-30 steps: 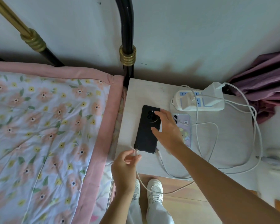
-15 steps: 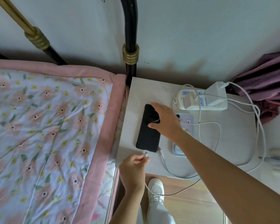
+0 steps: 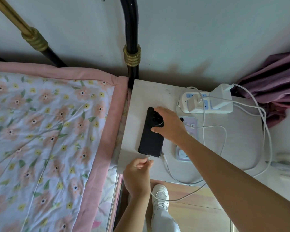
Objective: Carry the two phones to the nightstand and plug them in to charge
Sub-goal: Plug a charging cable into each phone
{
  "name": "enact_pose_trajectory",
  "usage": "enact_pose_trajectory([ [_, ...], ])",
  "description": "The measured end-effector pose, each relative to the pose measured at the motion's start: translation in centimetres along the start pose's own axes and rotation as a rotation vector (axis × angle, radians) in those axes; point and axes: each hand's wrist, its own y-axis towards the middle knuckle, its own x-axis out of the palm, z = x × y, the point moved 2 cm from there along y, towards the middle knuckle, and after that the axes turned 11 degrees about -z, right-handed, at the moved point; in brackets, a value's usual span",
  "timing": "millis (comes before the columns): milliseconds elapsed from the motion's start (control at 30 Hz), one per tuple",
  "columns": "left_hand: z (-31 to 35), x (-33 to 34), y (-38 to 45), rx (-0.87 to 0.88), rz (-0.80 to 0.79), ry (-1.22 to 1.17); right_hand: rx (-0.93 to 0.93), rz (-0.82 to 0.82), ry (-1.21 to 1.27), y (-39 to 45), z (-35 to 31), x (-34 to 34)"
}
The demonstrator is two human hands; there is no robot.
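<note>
A black phone (image 3: 151, 139) lies face down on the white nightstand (image 3: 146, 91). My right hand (image 3: 169, 124) rests on its upper end near the camera ring, fingers spread, pressing it down. My left hand (image 3: 137, 171) pinches the plug of a white charging cable (image 3: 176, 198), whose tip meets the phone's bottom edge. A lilac phone (image 3: 189, 124) lies to the right, partly hidden under my right arm, with another white cable at its bottom end. Both cables run to chargers in a white power strip (image 3: 208, 102).
A bed with a floral, pink-edged quilt (image 3: 49, 139) fills the left. A black and brass bed frame post (image 3: 131, 52) stands against the wall. Purple fabric (image 3: 274, 84) hangs at the right. My white shoe (image 3: 160, 196) stands on the floor below the nightstand.
My left hand has moved the cable plug up to the black phone's bottom port. The right hand has shifted slightly up the phone toward the camera.
</note>
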Motion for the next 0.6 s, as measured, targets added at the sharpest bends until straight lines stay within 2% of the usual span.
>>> enact_pose_trajectory([
  [600, -0.6, 0.5, -0.2, 0.039, 0.055, -0.044, 0.056, 0.02, 0.168, 0.3, 1.0, -0.5],
])
